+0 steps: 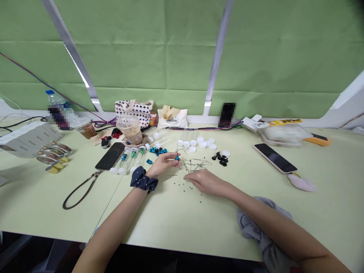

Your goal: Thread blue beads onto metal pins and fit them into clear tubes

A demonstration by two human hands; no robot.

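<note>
Left hand (163,163) is pinching a blue-tipped pin (176,157) upright between thumb and fingertips, working just above the middle of the table (170,222), a scrunchie (143,180) sitting at the wrist. Right hand (206,182) is lying open on the surface, palm down, fingertips reaching toward a loose scatter of pins (196,165) and apparently gripping nothing. Small dark beads (184,187) are lying in front of the pins, near the right hand. Blue beads (158,151) are gathering just left of the pinched pin, with black pieces (220,158) sitting farther right, past the pins. White caps (193,143) are spreading across the rear of the work area. Clear tubes (123,160) are lying left of the left hand, teal and green parts showing inside them. Further clear tubes (159,136) are lying toward the rear edge, contents not discernible. A plastic cup (129,129) holding a pale drink is standing behind them, near the rear edge. A tote bag (133,113) is sitting at that edge too, its contents hidden. Phones (110,156) are lying on either side of the work area.
</note>
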